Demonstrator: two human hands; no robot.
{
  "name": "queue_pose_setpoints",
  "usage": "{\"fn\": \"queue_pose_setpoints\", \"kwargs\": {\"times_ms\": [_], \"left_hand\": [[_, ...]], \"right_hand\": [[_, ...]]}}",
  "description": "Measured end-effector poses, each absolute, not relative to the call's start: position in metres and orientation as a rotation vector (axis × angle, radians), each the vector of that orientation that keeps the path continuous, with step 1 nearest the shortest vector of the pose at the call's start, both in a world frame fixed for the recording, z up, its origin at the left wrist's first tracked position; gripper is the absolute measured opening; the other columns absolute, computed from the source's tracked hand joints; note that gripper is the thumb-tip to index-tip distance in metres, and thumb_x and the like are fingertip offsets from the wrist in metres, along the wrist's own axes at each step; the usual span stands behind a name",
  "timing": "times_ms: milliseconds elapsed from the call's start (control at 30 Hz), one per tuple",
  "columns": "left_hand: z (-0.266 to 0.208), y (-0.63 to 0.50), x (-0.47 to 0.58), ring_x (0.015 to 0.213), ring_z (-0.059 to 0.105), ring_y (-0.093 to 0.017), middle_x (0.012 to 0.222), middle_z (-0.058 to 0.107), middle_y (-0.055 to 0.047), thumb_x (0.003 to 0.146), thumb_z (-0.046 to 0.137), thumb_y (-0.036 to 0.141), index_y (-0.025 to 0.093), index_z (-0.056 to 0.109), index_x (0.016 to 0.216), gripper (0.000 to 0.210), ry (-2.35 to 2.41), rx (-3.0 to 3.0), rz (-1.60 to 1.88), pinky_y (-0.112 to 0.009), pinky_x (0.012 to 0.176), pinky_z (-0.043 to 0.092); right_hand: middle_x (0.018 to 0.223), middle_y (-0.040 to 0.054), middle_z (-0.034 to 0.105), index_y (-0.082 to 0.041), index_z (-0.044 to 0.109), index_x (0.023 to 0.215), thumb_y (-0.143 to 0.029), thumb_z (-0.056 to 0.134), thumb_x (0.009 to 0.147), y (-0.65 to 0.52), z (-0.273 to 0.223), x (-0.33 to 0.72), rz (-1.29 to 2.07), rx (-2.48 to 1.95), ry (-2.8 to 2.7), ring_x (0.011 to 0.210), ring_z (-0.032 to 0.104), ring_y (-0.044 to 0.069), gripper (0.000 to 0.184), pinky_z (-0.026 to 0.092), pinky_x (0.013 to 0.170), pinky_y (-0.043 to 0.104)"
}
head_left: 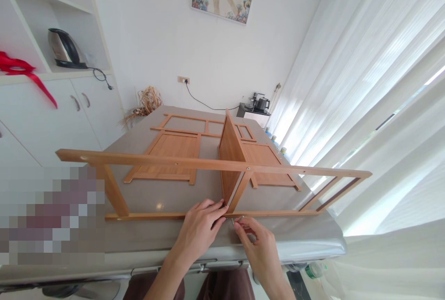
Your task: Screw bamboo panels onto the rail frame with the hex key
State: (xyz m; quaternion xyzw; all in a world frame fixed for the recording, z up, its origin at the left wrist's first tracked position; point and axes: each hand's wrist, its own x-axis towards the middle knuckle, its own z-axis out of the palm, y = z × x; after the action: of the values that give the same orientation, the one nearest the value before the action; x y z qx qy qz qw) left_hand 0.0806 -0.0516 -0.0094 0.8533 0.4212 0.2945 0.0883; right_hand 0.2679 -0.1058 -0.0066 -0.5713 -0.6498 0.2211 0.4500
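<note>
A long wooden side frame (160, 161) stands on its edge near the front of the table. An upright wooden panel (231, 144) meets it at the middle crosspiece and runs away from me. My left hand (200, 228) is closed around the frame's lower rail where the panel joins it, thumb in front and fingers behind. Just right of it, my right hand (260, 244) pinches a small, thin hex key (239, 219) against the front of the lower rail. A screw head (248, 168) shows in the upper rail; whatever the key's tip meets is too small to tell.
Behind the frame, a left slatless panel (172, 151), a right panel (267, 161) and an open wooden frame (187, 124) lie flat on the grey table (146, 237). Dried plants (149, 100) stand beyond. Curtains (333, 73) hang at the right; a pixelated patch covers the left.
</note>
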Motion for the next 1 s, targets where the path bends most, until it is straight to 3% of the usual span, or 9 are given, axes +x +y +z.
{"fn": "queue_pose_setpoints", "kwargs": {"times_ms": [300, 700, 1000], "left_hand": [[-0.006, -0.052, 0.079, 0.107, 0.061, -0.019, 0.130, 0.067, 0.003, 0.095, 0.061, 0.022, 0.030, 0.067, 0.122, 0.029, 1.265, 2.537, 0.863, -0.037, 0.088, 0.053], [-0.007, -0.053, 0.080, 0.105, 0.061, -0.019, 0.130, 0.067, 0.003, 0.095, 0.061, 0.023, 0.030, 0.066, 0.123, 0.030, 1.246, 2.535, 0.889, -0.038, 0.088, 0.052], [-0.007, -0.054, 0.080, 0.104, 0.061, -0.018, 0.129, 0.068, 0.004, 0.094, 0.062, 0.021, 0.031, 0.065, 0.124, 0.031, 1.238, 2.496, 0.915, -0.037, 0.089, 0.053]], "right_hand": [[0.070, -0.0014, 0.067, -0.022, 0.066, 0.082, -0.044, 0.055, 0.095, -0.104, -0.009, 0.260, 0.582, -1.539, -1.652, 0.058, 0.054, 0.013, 0.027, 0.042, 0.056, 0.021], [0.067, -0.0017, 0.066, -0.022, 0.067, 0.082, -0.046, 0.054, 0.095, -0.104, -0.011, 0.256, 0.543, -1.538, -1.674, 0.055, 0.053, 0.013, 0.030, 0.041, 0.055, 0.021], [0.070, -0.0012, 0.065, -0.025, 0.067, 0.084, -0.039, 0.049, 0.100, -0.108, -0.024, 0.250, 0.258, -1.457, -1.741, 0.055, 0.056, 0.012, 0.029, 0.044, 0.053, 0.020]]}}
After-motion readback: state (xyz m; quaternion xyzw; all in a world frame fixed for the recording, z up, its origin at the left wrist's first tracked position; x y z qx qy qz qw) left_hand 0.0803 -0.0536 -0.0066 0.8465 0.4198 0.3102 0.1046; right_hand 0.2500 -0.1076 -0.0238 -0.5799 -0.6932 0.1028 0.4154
